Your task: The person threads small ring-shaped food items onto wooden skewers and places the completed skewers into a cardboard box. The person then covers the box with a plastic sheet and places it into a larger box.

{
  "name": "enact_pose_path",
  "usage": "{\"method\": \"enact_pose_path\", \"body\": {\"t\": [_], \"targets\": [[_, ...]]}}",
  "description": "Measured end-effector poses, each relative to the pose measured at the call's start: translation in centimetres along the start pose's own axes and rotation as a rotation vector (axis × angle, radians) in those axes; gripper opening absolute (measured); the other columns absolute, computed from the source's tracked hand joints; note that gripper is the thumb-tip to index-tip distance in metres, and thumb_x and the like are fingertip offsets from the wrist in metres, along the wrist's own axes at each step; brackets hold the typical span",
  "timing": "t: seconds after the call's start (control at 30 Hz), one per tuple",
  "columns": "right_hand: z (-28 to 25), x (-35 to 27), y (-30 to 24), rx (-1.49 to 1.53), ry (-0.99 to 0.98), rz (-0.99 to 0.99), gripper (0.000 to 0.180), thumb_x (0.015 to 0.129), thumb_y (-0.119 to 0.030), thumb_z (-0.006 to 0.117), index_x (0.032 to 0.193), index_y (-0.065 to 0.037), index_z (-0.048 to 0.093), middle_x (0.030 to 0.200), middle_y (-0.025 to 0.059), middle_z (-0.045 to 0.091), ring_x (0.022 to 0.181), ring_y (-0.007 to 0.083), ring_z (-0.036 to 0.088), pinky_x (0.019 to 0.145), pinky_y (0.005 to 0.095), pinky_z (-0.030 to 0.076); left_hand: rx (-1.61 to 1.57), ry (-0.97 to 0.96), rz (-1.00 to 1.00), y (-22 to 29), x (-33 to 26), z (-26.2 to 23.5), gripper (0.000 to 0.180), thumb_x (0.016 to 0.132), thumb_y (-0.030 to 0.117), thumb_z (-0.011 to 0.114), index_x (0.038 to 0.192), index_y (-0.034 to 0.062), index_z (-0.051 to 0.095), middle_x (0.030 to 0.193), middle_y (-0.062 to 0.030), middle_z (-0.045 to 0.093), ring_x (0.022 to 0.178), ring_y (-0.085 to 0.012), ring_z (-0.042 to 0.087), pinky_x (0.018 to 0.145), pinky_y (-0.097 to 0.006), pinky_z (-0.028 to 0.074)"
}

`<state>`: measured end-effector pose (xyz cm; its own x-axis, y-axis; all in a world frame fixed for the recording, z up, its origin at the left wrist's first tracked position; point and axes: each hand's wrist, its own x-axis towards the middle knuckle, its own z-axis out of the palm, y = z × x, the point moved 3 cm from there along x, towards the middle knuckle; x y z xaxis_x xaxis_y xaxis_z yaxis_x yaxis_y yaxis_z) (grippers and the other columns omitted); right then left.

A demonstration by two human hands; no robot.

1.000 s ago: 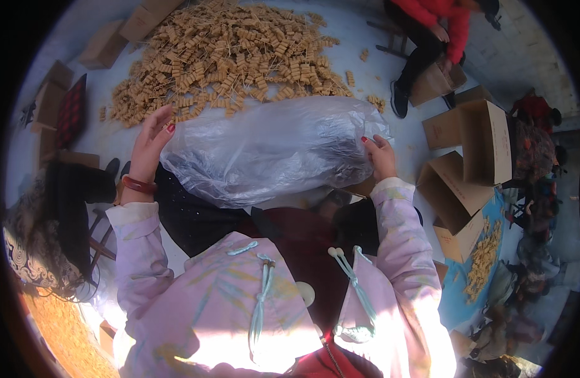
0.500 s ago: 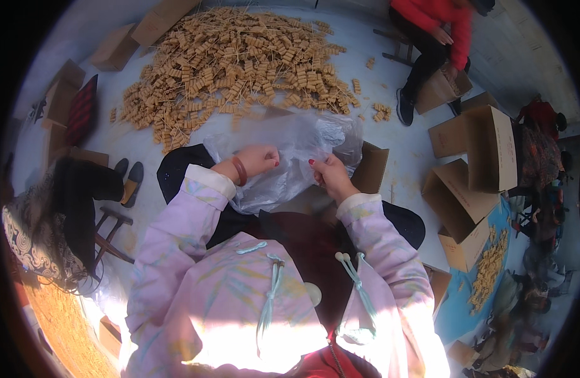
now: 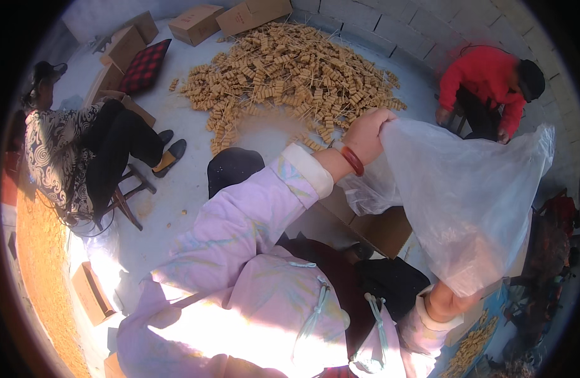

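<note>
A large clear plastic bag (image 3: 457,183) hangs spread out at the right, in front of me. My left hand (image 3: 368,133) is closed on the bag's upper left edge; a reddish-brown bangle circles that wrist. Lower down, my right hand (image 3: 469,268) shows blurred through the film, which covers it; its fingers cannot be made out, nor whether they grip. Below the bag, between my knees, stands an open cardboard box (image 3: 383,232). Some of the plastic reaches over its far side.
Beyond my knees lies a big pile of tan ridged pieces on thin sticks (image 3: 290,82). Closed cartons (image 3: 195,24) stand behind it. A person in patterned clothes (image 3: 69,145) sits at left by a wooden stool (image 3: 129,192); another in red (image 3: 482,79) sits at far right.
The bag has gone from over my lap up to the right and spread wider. My left hand moved right and up with it; my right hand moved right and down, behind film. My view shifted.
</note>
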<state>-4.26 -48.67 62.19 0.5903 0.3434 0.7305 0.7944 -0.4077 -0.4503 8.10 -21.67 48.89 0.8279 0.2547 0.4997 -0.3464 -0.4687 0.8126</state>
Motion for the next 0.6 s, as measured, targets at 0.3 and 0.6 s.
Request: {"method": "enact_pose_path", "body": {"t": [0.3,0.6], "targets": [[3.5,-9.4,9.7,-0.118,-0.847,0.115,0.021,0.067,0.009,0.059,0.082,-0.006,0.059,0.118,0.0135,0.065,0.099,0.0363,0.061,0.084,0.0401,0.048,0.230,-0.668,-0.292,-6.1,-13.1,-2.3,0.034,0.080,0.006,0.060,0.114,0.0048,0.061,0.112,-0.0143,0.057,0.100,-0.0304,0.061,0.087,-0.035,0.050],[2.9,-12.4,9.9,0.242,-0.810,0.378,0.029,0.063,0.017,0.050,0.083,-0.003,0.056,0.119,0.0175,0.064,0.105,0.0357,0.060,0.088,0.0387,0.048,-0.167,-0.623,-0.187,0.3,-11.0,0.5,0.073,0.081,0.036,0.073,0.140,0.0056,0.043,0.130,-0.0201,0.052,0.111,-0.0285,0.058,0.092,-0.036,0.048]]}}
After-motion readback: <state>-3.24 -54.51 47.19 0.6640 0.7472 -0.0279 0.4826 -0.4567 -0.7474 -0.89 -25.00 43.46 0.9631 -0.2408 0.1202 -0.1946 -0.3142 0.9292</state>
